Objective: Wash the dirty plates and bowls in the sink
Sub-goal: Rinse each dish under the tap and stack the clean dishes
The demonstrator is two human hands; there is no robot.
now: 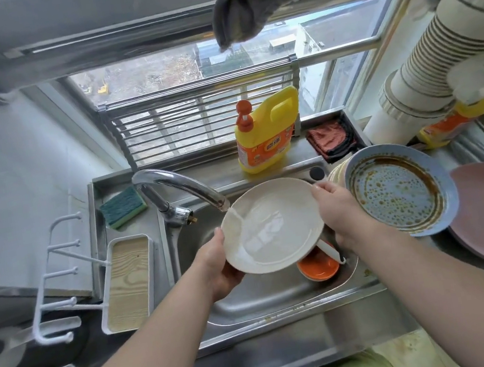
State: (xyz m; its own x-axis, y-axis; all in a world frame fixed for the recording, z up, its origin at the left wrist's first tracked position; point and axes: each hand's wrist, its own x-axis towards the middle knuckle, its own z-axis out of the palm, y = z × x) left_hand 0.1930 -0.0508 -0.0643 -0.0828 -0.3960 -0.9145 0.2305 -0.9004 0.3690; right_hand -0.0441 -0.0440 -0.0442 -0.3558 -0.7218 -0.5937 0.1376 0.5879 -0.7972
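Sink (287,301): I rinse under the tap (183,187).
Hands: my left hand (216,265) and right hand (339,211) grip the cream plate (271,226) by its rims.
Risk: I judge the wet rim may slip.

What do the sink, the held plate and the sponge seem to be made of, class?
Sink: stainless steel, brushed, with grey metallic reflections.
Cream plate: probably plastic or melamine; a thin rim and dull sheen, though ceramic is possible.
Sponge: foam with a rough green scouring layer.
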